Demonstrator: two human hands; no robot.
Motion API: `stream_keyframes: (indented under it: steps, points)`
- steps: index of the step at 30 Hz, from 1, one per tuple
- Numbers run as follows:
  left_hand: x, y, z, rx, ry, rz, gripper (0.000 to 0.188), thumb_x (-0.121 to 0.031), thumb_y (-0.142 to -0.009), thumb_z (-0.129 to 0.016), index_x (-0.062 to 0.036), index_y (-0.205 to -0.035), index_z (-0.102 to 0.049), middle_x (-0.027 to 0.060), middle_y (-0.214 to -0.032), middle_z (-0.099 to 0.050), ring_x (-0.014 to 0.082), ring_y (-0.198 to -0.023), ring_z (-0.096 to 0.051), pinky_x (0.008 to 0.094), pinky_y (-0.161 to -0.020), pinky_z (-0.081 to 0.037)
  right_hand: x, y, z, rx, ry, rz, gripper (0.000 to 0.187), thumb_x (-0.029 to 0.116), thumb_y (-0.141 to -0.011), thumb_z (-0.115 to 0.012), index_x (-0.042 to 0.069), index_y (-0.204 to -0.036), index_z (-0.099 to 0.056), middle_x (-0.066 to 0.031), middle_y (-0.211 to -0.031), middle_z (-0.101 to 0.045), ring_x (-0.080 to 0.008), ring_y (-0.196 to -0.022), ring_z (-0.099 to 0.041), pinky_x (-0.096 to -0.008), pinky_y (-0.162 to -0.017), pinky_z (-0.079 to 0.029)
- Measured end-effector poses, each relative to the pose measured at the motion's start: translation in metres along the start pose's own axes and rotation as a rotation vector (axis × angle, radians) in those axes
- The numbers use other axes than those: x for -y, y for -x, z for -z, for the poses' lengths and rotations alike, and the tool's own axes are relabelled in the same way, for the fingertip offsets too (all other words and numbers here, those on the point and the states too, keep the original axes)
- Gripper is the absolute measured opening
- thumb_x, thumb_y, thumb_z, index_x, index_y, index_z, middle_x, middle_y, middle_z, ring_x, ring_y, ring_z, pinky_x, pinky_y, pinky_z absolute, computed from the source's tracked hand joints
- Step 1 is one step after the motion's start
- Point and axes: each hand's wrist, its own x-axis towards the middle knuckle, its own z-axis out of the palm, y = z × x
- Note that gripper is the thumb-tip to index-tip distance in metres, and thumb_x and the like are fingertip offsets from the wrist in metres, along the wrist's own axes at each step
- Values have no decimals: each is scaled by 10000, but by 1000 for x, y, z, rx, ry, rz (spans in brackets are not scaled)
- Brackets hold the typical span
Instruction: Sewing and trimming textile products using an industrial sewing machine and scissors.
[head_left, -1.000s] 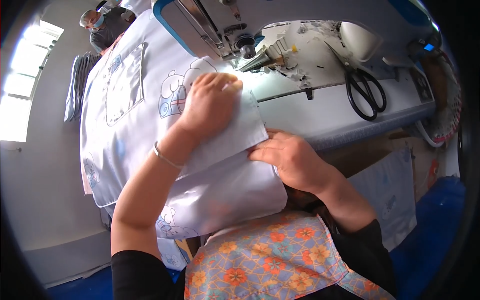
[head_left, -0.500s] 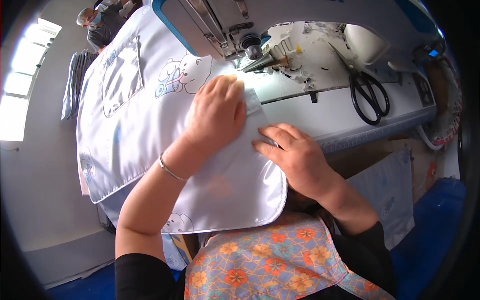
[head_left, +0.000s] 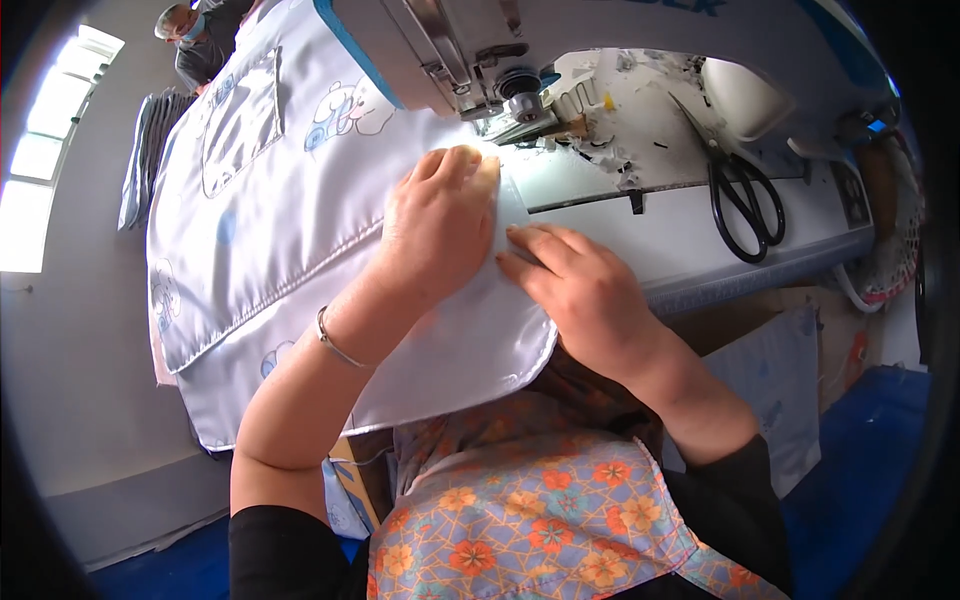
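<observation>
A white satiny fabric piece (head_left: pixel 330 210) with printed bears, a clear pocket and piped edges lies under the head of a sewing machine (head_left: pixel 500 75). My left hand (head_left: pixel 440 220) bears down on it just in front of the presser foot, its fingers bent and pressed together on the cloth. To the right, my right hand (head_left: pixel 590 290) pinches the cloth near its right edge between thumb and fingers. The needle point is hidden by glare and by my left fingertips. Below my hands, the fabric's rounded near corner hangs over my lap.
Black-handled scissors (head_left: pixel 742 200) lie on the machine bed (head_left: pixel 670 240), right of my hands. Thread scraps and clippings (head_left: pixel 610 150) litter the bed behind. Another printed cloth (head_left: pixel 770 390) hangs below at right. A masked person (head_left: pixel 205 40) is at the far left, near stacked cloth (head_left: pixel 150 150).
The fabric has slid away from me toward the machine, its near edge drawing off my lap. More of a lower layer shows at the left. My right hand has shifted slightly left.
</observation>
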Motion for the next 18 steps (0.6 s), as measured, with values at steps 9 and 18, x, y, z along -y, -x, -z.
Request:
stream_keyframes:
  steps: [9,18]
  points:
    - [-20,-2,-2,-71,-35,58,450,-308,-865,-709,77,-1090,-656,236,-1197,-620,373,-1170,-581,454,-978,-493,-5,-5,5,28,-60,38,336,24,-867,-600,38,-1190,-690,-178,-1220,-663,-366,-1158,-636,-432,-971,-532]
    - [-18,4,-23,-169,-41,147,505,-261,-769,-681,85,-1135,-640,219,-1334,-583,334,-1296,-519,470,-1059,-421,-109,67,133,-202,419,-418,293,1,-938,-620,25,-1226,-666,-108,-1179,-689,-201,-1001,-661,-317,-895,-521]
